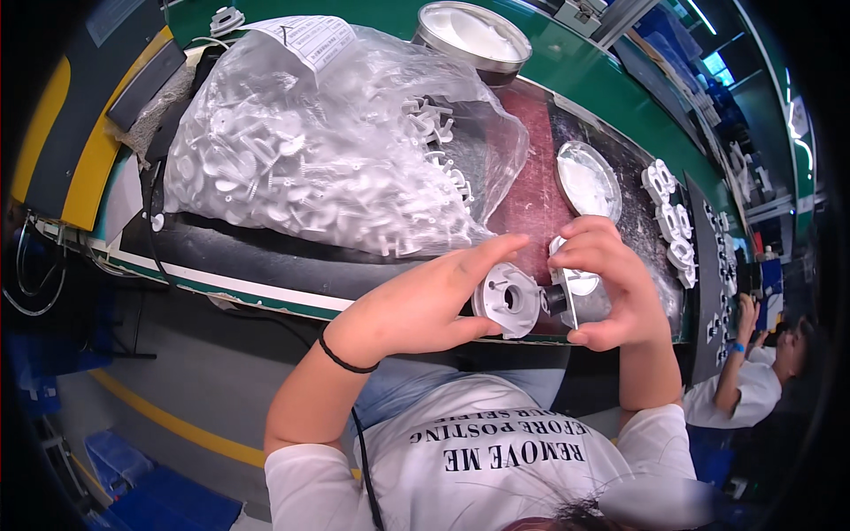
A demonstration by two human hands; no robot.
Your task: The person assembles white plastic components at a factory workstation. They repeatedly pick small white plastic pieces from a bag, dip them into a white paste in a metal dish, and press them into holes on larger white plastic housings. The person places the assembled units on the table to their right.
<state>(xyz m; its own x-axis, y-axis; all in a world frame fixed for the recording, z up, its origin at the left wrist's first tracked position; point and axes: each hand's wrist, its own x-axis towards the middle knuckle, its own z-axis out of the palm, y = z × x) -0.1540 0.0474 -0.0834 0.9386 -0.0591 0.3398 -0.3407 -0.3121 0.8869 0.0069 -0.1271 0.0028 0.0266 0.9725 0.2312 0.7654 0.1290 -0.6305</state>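
Looking down from the head view, I start far left of the grips: a big clear plastic bag [328,142] stuffed with small white moulded parts lies on the dark desk [266,257], well up and to the left of my left hand [425,301]. A black band [345,361] circles that wrist. The left hand's grip is partly closed: thumb underneath, fingers stretched over the top, pinching the rim of a round white plastic housing [506,299] with a dark hole in its middle. The housing is held in the air just above the desk's near edge, its open face turned toward me.

Just right of it, touching or nearly touching, sits a metal-and-black cylindrical part [575,301], which the right hand [611,283] has curled around with fingers closed firmly on it.

Above the right grip a round white dish [588,181] lies on the desk, and farther up a metal bowl [474,37] stands on the green edge. To the right of the right grip, a row of white parts [670,221] lines the desk, and beyond it another person's arm [739,354] shows.
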